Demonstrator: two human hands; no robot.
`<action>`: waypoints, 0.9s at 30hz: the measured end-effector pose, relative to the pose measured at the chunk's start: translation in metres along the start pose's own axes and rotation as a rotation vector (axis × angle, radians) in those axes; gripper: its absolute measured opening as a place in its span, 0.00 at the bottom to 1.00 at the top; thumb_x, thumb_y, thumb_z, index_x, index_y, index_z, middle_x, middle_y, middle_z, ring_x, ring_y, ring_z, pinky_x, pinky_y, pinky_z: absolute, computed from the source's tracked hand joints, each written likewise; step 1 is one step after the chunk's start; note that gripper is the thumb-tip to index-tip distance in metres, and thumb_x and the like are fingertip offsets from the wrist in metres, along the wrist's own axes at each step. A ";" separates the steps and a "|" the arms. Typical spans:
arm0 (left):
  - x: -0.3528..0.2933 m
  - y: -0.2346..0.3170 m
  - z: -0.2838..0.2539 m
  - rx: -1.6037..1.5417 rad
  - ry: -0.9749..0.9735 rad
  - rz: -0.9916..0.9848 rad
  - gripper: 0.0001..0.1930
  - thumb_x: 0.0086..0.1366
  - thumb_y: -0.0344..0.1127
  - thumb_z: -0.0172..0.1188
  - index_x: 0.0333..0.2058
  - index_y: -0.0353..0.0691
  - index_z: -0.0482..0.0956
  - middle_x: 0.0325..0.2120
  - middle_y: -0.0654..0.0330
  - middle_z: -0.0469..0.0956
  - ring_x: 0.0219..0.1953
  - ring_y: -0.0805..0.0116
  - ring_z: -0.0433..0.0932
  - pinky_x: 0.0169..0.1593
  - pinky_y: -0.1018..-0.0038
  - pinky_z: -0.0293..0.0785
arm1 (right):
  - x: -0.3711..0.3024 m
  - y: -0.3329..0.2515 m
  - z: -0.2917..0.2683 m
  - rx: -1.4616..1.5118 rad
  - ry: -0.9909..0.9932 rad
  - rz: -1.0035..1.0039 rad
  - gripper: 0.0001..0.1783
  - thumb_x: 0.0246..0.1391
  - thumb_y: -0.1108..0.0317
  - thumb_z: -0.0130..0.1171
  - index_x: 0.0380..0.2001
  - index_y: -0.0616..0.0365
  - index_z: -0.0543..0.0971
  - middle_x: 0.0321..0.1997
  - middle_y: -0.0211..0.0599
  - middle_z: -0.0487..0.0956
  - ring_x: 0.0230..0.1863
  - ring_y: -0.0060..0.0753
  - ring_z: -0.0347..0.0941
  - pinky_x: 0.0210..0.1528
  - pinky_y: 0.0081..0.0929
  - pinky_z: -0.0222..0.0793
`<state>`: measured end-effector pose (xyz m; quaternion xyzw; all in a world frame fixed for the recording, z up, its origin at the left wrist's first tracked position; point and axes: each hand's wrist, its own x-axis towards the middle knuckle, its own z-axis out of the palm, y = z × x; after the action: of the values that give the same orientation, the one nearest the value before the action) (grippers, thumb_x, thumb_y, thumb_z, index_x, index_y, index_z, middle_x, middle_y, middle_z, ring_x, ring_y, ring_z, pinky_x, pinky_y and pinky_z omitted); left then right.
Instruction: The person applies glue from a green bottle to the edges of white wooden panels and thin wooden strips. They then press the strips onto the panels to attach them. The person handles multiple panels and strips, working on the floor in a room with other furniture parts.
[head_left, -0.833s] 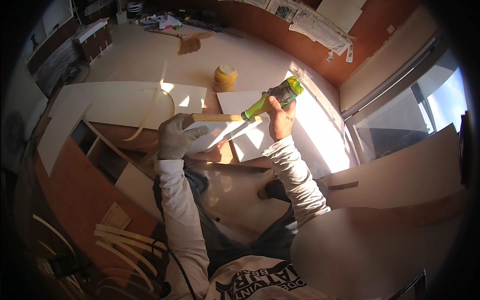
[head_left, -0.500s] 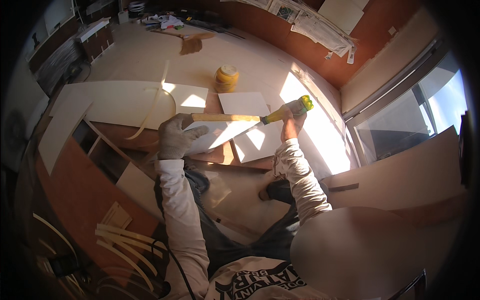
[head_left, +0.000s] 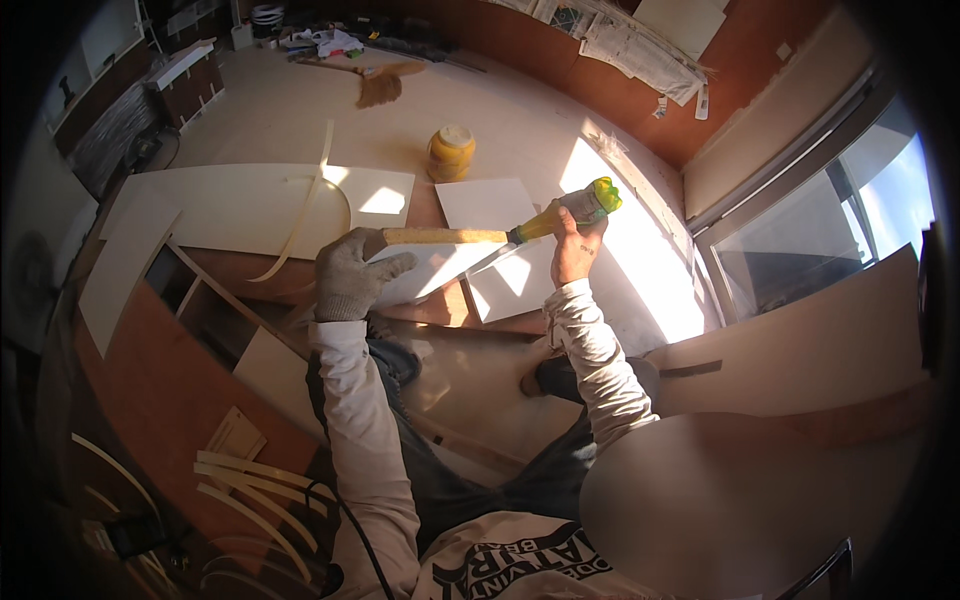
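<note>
My left hand (head_left: 348, 274), in a pale knit work glove, grips one end of a white board (head_left: 412, 268). Its narrow edge faces up, and a yellowish coating or bare core (head_left: 445, 236) runs along it; I cannot tell which. Bare and closed, my right hand (head_left: 577, 247) is wrapped round a green squeeze bottle (head_left: 541, 222) tilted sideways. The bottle's dark tip is at the right end of that edge, touching it or very close. A long thin strip (head_left: 296, 222) curls over the panels beyond my left hand.
A yellow tub (head_left: 451, 155) stands beyond the white panels (head_left: 240, 205) on the floor. Farther off lies a straw broom (head_left: 379, 88). Several pale strips (head_left: 262, 478) lie at lower left, near a black cable. A glazed door or window (head_left: 820, 220) is at right.
The bottle in my right hand has shifted slightly left, its tip moving along the board's edge. My left hand and the board have hardly moved.
</note>
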<state>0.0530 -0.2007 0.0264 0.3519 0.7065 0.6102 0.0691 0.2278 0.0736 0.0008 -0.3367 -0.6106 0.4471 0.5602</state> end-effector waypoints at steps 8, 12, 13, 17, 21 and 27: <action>-0.002 -0.015 -0.002 0.002 0.021 0.067 0.19 0.44 0.38 0.77 0.34 0.38 0.81 0.29 0.56 0.83 0.31 0.68 0.81 0.38 0.71 0.77 | -0.056 -0.088 0.038 0.438 -0.234 0.039 0.21 0.55 0.74 0.63 0.49 0.61 0.68 0.44 0.35 0.77 0.44 0.28 0.73 0.51 0.27 0.68; 0.000 -0.016 -0.002 -0.043 0.027 0.016 0.19 0.44 0.39 0.77 0.32 0.37 0.80 0.28 0.56 0.83 0.30 0.67 0.81 0.38 0.70 0.77 | -0.044 -0.067 0.028 0.305 -0.169 -0.028 0.21 0.56 0.74 0.63 0.50 0.61 0.67 0.44 0.36 0.76 0.44 0.28 0.73 0.51 0.26 0.68; 0.000 -0.018 0.000 -0.082 0.022 -0.003 0.19 0.44 0.39 0.77 0.32 0.37 0.80 0.27 0.56 0.82 0.30 0.67 0.81 0.37 0.70 0.77 | -0.036 -0.055 0.022 0.207 -0.110 -0.028 0.21 0.55 0.74 0.63 0.49 0.62 0.67 0.43 0.36 0.76 0.44 0.28 0.73 0.50 0.26 0.69; -0.001 -0.013 -0.003 0.026 0.046 0.038 0.19 0.44 0.39 0.77 0.32 0.36 0.80 0.28 0.56 0.83 0.30 0.67 0.81 0.38 0.70 0.77 | -0.020 -0.031 0.013 0.183 -0.082 0.009 0.26 0.54 0.72 0.65 0.53 0.60 0.65 0.47 0.39 0.76 0.46 0.31 0.73 0.48 0.28 0.71; -0.002 0.000 -0.006 0.072 0.005 0.003 0.19 0.44 0.38 0.77 0.33 0.36 0.80 0.29 0.55 0.83 0.31 0.67 0.81 0.38 0.70 0.77 | -0.007 -0.016 0.013 0.041 -0.084 -0.011 0.28 0.54 0.69 0.66 0.54 0.61 0.64 0.47 0.40 0.75 0.48 0.34 0.72 0.53 0.30 0.68; 0.000 0.000 -0.004 -0.120 -0.026 -0.042 0.17 0.47 0.33 0.76 0.34 0.35 0.80 0.30 0.57 0.83 0.32 0.71 0.80 0.40 0.72 0.77 | 0.028 0.046 -0.019 0.044 -0.026 -0.062 0.31 0.53 0.71 0.62 0.58 0.61 0.61 0.49 0.39 0.72 0.50 0.34 0.70 0.56 0.31 0.65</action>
<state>0.0510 -0.2042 0.0272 0.3402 0.6749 0.6451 0.1121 0.2379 0.1197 -0.0315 -0.2996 -0.6180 0.4471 0.5731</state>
